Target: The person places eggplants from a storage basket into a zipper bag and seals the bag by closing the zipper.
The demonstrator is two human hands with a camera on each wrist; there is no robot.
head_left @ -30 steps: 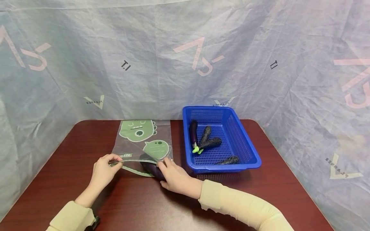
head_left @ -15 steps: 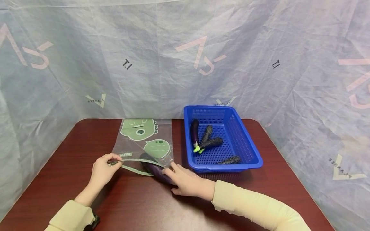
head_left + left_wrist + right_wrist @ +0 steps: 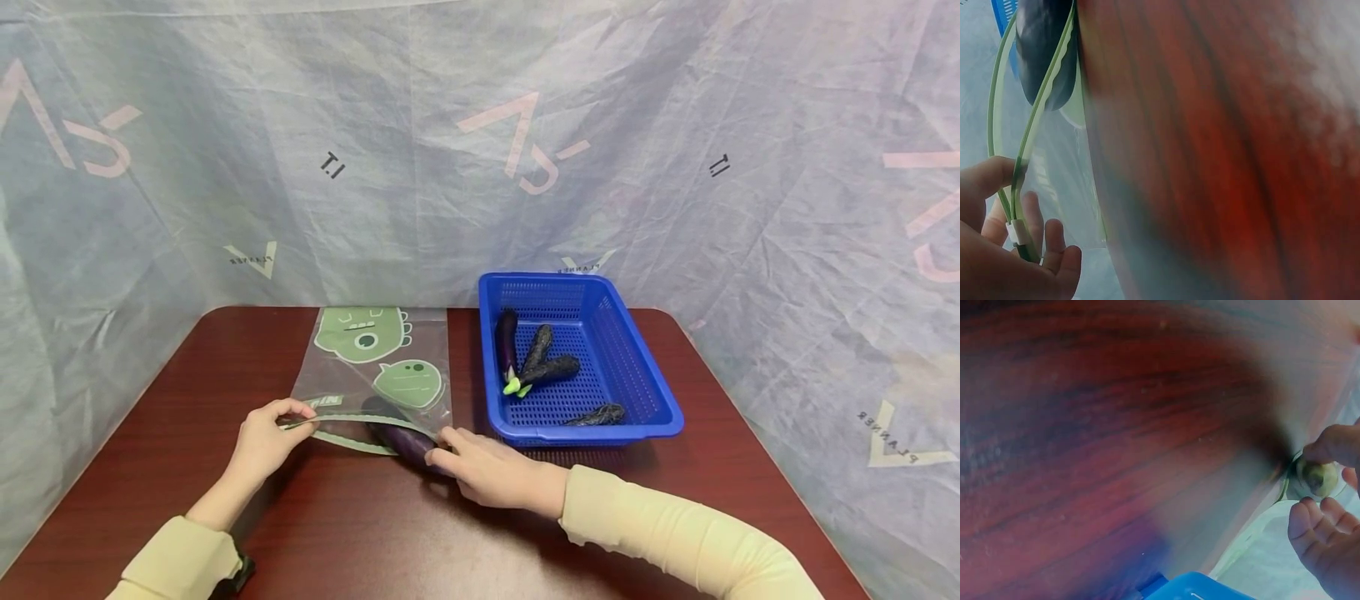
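Note:
A clear zip bag (image 3: pixel 322 383) printed with green cartoon figures lies flat, its green-edged mouth facing me and parted. My left hand (image 3: pixel 266 440) pinches the mouth's left corner between thumb and fingers; in the left wrist view a white slider (image 3: pixel 1016 232) sits on the zip there. One dark purple eggplant (image 3: pixel 407 443) lies slantwise through the mouth, its far end inside the bag. My right hand (image 3: pixel 491 471) grips its near end, close to the bag's right corner. In the right wrist view, thumb and fingers lie around the eggplant's pale stem end (image 3: pixel 1316 477).
A blue perforated basket (image 3: pixel 637 367) stands to the right of the bag. It holds a smooth eggplant (image 3: pixel 507 342) and several dark, rough-surfaced ones (image 3: pixel 551 369). Behind the dark red wooden table (image 3: pixel 360 533) hangs a grey printed cloth (image 3: pixel 405 192).
My right hand has slid right and a little toward me along the eggplant, to its near end, uncovering more of its middle. The bag's right corner lies flatter. My left hand stays at the corner.

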